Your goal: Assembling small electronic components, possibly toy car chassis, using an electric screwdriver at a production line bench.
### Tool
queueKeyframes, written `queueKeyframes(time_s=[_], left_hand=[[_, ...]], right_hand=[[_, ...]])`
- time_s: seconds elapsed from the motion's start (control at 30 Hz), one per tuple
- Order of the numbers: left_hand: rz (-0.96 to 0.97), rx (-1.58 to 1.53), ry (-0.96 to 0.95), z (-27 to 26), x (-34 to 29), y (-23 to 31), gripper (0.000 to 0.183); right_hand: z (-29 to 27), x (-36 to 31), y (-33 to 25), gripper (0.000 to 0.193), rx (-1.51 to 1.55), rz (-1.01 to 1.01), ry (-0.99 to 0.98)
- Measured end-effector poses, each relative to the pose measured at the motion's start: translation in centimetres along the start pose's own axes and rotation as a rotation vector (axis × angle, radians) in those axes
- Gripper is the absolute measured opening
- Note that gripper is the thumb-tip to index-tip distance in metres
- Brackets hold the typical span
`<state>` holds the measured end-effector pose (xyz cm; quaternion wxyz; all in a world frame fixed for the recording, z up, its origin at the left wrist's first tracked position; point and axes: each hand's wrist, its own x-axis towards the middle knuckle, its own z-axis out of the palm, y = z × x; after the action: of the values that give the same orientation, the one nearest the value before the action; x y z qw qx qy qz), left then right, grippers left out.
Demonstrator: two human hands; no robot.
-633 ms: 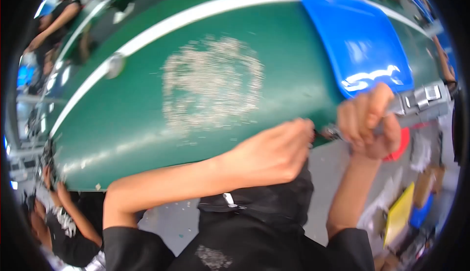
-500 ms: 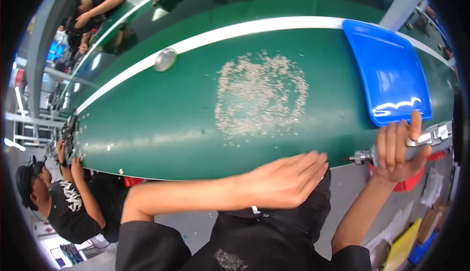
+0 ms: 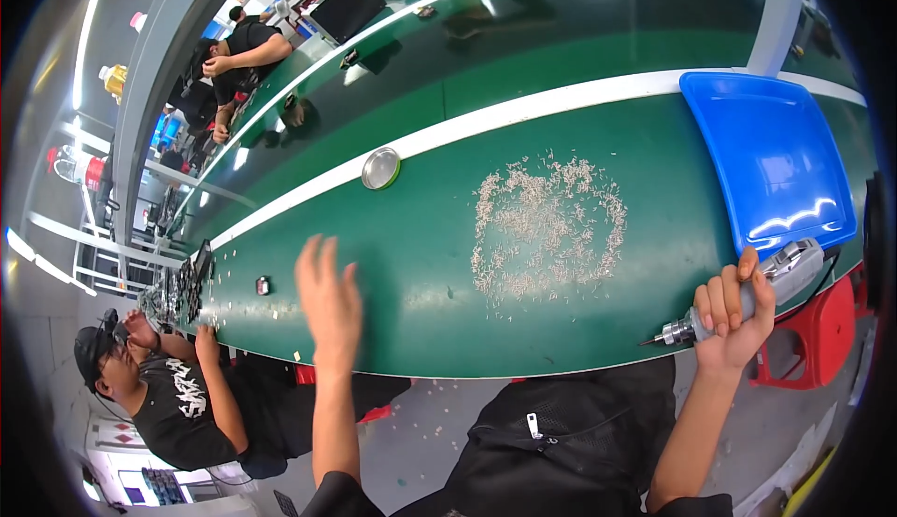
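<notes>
Swung away from beside the tool's tip at the near edge since the earlier frame, the left hand [image 3: 332,311] is now out over the left part of the green counter [image 3: 430,330], which is the largest thing here. A seated co-worker [image 3: 187,414] in black is at its far left end. On the right side lies a shallow blue tray [image 3: 785,162], with a red stool [image 3: 827,335] below the edge. Next in size comes the grey handheld tool [image 3: 794,269]: the right hand [image 3: 733,316] has its fingers clamped around it near the tray's lower edge, its thin bit pointing left. The left fingers are apart, extended and slightly blurred. A round metal tin [image 3: 381,169] sits by the white rail [image 3: 542,101]. Left of the left hand, not touching it, shows a small dark block [image 3: 263,285]. Smallest are pale slivers [image 3: 547,223], scattered in a rough patch between left hand and tray.
</notes>
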<state>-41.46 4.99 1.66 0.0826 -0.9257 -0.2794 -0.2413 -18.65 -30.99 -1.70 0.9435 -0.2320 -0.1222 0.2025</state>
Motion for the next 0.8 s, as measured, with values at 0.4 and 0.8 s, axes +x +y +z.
queueKeyframes(time_s=[0.4,0.8], left_hand=[[0.475,-0.253,-0.062,5.7,7.6,7.7,0.018],[0.381,-0.427,-0.081,3.3,6.5,9.3,0.01]], right_hand=[[-0.3,0.0,-0.2,0.014,0.103,0.017,-0.045],[-0.5,-0.6,0.0,0.012,0.134,-0.051,0.046]])
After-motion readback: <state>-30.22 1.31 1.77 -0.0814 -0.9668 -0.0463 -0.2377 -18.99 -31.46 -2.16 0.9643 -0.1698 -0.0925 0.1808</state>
